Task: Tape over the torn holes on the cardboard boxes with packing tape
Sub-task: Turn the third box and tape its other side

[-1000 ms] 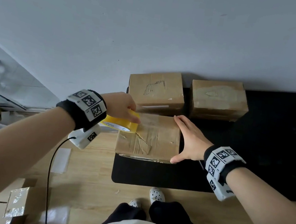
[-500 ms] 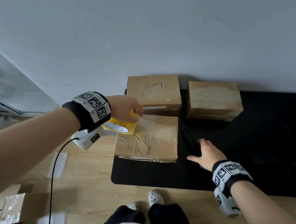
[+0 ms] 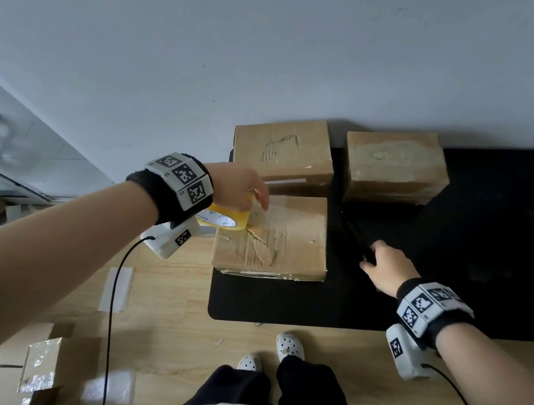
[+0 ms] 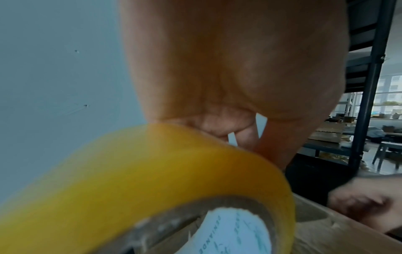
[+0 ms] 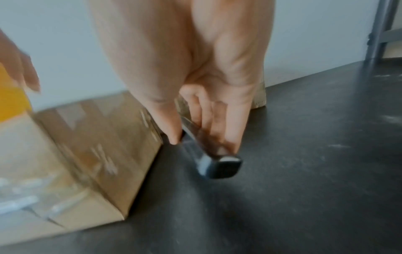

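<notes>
Three cardboard boxes sit on a black mat (image 3: 277, 311) on the tabletop (image 3: 169, 333). The left hand (image 3: 239, 191) grips a yellow tape roll (image 3: 223, 218) at the left edge of the near box (image 3: 291, 240), which has a torn spot on top. The right hand (image 3: 384, 265) curls its fingers (image 5: 232, 120) around a dark tool (image 5: 217, 165) on the mat, just right of that box.
</notes>
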`<action>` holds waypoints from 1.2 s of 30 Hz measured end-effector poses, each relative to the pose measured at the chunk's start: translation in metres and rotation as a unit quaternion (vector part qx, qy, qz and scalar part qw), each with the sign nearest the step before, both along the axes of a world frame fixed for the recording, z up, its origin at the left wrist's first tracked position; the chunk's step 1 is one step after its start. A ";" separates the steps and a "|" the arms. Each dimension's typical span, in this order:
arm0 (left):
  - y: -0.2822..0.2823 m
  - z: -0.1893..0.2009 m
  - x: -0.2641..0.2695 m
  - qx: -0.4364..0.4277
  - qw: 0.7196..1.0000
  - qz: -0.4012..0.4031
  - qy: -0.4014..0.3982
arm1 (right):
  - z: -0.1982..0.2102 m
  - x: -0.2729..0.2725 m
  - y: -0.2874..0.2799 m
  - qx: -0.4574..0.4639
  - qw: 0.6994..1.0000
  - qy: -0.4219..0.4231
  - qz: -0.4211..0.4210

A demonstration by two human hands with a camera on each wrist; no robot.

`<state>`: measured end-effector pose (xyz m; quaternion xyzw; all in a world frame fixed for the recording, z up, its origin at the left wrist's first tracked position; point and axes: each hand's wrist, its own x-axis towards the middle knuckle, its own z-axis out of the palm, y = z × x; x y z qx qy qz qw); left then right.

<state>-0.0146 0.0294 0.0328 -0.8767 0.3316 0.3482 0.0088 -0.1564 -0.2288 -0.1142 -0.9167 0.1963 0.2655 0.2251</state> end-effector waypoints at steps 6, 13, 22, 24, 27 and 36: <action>-0.006 -0.002 -0.002 0.000 1.000 -0.005 -0.001 | 0.055 -0.011 -0.010 0.279 0.951 -0.091 -0.096; -0.002 -0.007 0.000 -0.026 1.000 0.010 -0.009 | 0.090 -0.017 0.025 0.516 0.845 0.045 -0.134; 0.003 -0.009 -0.001 -0.054 0.998 0.016 -0.028 | 0.088 -0.022 0.049 0.533 0.826 0.115 -0.145; 0.003 -0.008 -0.002 -0.045 0.998 0.010 -0.032 | 0.088 -0.023 0.051 0.526 0.830 0.118 -0.142; 0.002 -0.007 -0.003 -0.043 0.999 -0.001 -0.029 | 0.089 -0.022 0.054 0.519 0.835 0.116 -0.143; 0.000 -0.005 -0.011 -0.059 0.996 -0.028 -0.068 | 0.095 -0.012 0.063 0.496 0.851 0.100 -0.141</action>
